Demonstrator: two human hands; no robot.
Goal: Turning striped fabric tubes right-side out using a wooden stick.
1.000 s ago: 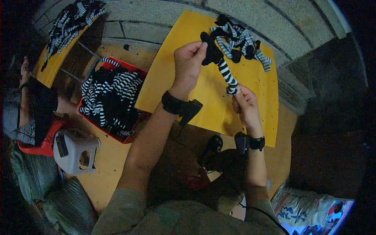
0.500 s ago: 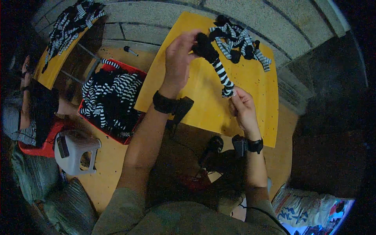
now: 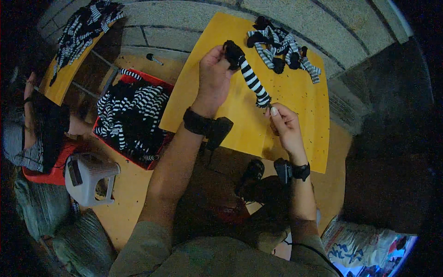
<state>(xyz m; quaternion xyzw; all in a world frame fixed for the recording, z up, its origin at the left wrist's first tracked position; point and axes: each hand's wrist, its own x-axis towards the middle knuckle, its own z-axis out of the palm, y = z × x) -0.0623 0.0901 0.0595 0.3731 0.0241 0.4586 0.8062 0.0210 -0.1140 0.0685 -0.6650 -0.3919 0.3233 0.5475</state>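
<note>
A black-and-white striped knitted tube (image 3: 253,82), sock-like with a bunched black end, is stretched slantwise above the yellow table (image 3: 240,127). My left hand (image 3: 214,78) grips the black end at the upper left, its fingers partly hidden behind the knit. At the lower, striped end, my right hand (image 3: 285,123) is closed in a pinch, with the thumb on top. Whether it holds a loose thread or the edge of the knit is too small to tell.
Striped knitted pieces (image 3: 281,46) lie at the table's far side. A red crate (image 3: 130,157) of similar pieces stands left, beside a grey plastic stool (image 3: 92,177). Another person's arm (image 3: 30,101) is at the left edge, near a second table (image 3: 64,83). A stone wall (image 3: 175,21) runs behind.
My left hand has closed on the tube's black end, where it was blurred beside it before. The tube has shifted slightly left; my right hand stays almost in place at the lower end.
</note>
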